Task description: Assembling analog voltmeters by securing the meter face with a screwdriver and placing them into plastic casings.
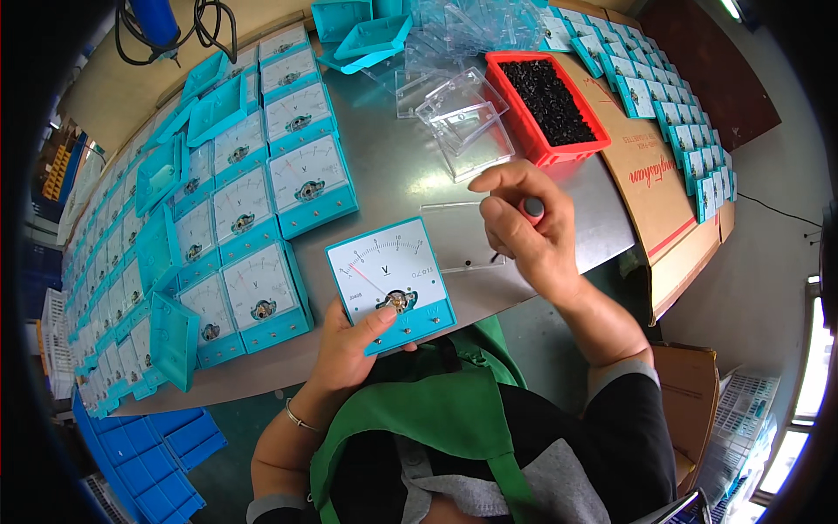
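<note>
A square teal panel voltmeter (397, 258) with a white dial is tilted up in my left hand (349, 349). The thumb lies on its lower front by the bare brass movement, and the other fingers are mostly hidden behind it. My right hand (554, 240) is closed around a screwdriver (531, 208) with a red and black handle. Its dark tip shows below the fingers, and the index finger curves out to the left. Between the hands and beyond the meter, a clear plastic cover (454, 231) lies on the metal table, close under the screwdriver's tip.
Rows of similar meters (240, 210) fill the table's left side, with empty teal housings (173, 341) on top. Clear covers (476, 140) pile up at the back beside a red bin (580, 150) of small black parts. More meters (640, 96) stand on cardboard (650, 192) at right.
</note>
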Motion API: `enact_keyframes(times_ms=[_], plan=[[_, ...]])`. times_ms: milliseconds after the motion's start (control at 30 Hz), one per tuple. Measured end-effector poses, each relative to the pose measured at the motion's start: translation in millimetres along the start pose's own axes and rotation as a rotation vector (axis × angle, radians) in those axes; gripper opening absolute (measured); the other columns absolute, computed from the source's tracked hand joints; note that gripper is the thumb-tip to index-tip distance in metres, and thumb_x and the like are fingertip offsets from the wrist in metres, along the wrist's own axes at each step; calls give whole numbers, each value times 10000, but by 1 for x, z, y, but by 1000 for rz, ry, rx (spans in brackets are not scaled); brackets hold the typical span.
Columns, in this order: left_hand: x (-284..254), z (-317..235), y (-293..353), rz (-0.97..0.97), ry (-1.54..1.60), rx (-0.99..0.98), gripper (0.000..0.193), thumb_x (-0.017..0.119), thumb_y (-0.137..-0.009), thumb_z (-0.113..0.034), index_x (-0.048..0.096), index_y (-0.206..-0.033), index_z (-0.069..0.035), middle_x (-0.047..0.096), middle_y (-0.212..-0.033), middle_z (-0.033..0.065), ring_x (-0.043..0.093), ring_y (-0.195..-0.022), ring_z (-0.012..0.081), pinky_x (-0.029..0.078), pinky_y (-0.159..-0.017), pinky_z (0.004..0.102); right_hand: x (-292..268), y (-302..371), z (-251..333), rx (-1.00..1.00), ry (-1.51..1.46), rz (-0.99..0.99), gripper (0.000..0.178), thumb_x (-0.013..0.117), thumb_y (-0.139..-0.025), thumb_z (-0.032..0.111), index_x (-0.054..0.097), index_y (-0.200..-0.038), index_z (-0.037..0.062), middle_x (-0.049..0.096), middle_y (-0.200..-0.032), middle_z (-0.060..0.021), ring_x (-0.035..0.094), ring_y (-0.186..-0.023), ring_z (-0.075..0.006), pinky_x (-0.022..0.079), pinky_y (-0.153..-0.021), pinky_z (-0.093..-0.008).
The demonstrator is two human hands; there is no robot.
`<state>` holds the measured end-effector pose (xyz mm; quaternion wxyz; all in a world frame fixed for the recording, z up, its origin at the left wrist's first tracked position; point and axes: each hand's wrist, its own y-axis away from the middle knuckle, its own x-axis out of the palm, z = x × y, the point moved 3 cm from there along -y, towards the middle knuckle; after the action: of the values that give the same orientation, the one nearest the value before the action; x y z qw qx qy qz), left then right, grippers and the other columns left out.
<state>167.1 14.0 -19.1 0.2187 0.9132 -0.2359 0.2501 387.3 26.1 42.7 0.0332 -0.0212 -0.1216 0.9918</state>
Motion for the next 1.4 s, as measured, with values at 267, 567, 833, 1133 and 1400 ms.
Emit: enact_keyframes(times_ms=[267,567,833,1133,1400], plan=[[1,8,-7,-31,-17,-21,346,625,-854,-133,503,-1140,17,612,-1026,147,637,-830,244,541,-602,375,6,10,-21,-117,-219,-173,87,460,-924,40,506,-968,-19,416,-572,8,330,-449,-54,276,-413,-220],[0,6,-10,23,85,-54,360,617,-856,-162,494,-1151,4,605,-1038,130,632,-841,236,546,-608,363,2,7,-21,-48,-333,75,151,448,-793,-38,540,-912,-28,492,-694,-7,418,-577,-47,328,-510,-219],[2,25,-37,86,600,-281,306,556,-904,-217,523,-1131,-14,629,-1020,101,638,-843,204,566,-655,355,5,5,-21,-87,-291,119,80,480,-770,17,499,-834,-27,431,-647,-42,326,-491,-81,231,-442,-247],[2,25,-39,85,640,-289,266,552,-909,-216,545,-1092,-23,637,-1008,95,640,-835,200,576,-674,348,6,7,-19,-105,-296,116,93,512,-799,73,498,-805,-19,405,-602,-23,291,-451,-66,206,-418,-244],[2,26,-39,89,680,-290,266,544,-913,-207,538,-1100,-19,634,-1013,94,640,-834,200,577,-674,345,4,9,-21,-42,-256,157,249,542,-861,217,489,-797,-17,392,-590,-16,309,-455,-70,231,-427,-244]])
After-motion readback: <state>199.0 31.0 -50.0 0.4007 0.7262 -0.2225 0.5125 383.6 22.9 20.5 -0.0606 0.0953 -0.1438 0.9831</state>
